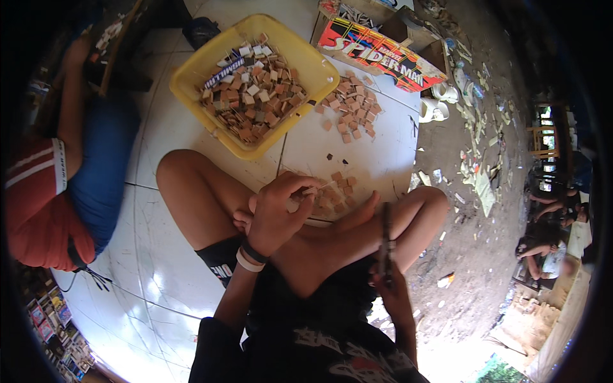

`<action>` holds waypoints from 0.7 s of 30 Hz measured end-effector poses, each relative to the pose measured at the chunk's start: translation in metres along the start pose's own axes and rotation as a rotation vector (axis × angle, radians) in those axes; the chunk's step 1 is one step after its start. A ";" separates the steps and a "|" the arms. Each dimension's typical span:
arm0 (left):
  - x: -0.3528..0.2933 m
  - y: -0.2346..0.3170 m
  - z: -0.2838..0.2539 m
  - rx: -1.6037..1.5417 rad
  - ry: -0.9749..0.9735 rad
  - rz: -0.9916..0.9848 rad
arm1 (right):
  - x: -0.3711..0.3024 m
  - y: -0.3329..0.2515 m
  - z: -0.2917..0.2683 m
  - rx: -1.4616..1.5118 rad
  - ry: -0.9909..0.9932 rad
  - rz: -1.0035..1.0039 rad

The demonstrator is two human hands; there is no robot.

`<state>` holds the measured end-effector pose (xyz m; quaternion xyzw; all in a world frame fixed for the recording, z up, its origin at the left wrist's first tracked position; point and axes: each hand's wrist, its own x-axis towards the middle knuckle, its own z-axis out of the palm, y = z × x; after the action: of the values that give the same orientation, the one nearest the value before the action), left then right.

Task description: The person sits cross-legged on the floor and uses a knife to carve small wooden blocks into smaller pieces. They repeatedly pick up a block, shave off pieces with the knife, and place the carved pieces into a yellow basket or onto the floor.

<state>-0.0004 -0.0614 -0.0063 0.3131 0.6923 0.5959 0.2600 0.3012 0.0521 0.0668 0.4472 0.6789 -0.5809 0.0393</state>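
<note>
I sit cross-legged on a white tiled floor (159, 255). My left hand (278, 214) pinches a small pale wooden piece (311, 190) just above my crossed legs. My right hand (391, 284) grips a thin dark tool (387, 239) that stands upright beside my right knee. A small heap of brown wooden squares (338, 188) lies on the floor just beyond my feet. Farther off, a yellow plastic tub (191, 67) is filled with several more brown and white squares.
Another pile of squares (352, 105) lies right of the tub. A colourful cardboard box (377, 54) stands behind it. A person in a red and blue top (76, 185) sits at my left. Right of the tiles is littered dirt ground (472, 210), with other people (549, 249) beyond.
</note>
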 end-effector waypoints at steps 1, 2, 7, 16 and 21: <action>-0.001 0.003 0.002 -0.011 -0.016 0.003 | 0.002 -0.006 0.010 -0.249 0.008 -0.010; -0.002 0.005 0.004 -0.019 -0.030 0.006 | -0.003 -0.015 0.018 -0.138 -0.037 -0.026; -0.010 0.012 0.009 0.015 -0.026 0.014 | -0.003 -0.052 0.039 -0.213 -0.099 -0.099; -0.007 0.027 0.009 0.001 0.037 0.118 | -0.003 -0.071 0.046 -0.182 -0.118 -0.052; -0.009 0.035 0.009 0.004 0.042 0.103 | -0.006 -0.080 0.052 -0.169 -0.075 -0.001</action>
<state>0.0162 -0.0585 0.0264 0.3360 0.6818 0.6136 0.2138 0.2286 0.0118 0.1139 0.4198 0.7239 -0.5378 0.1021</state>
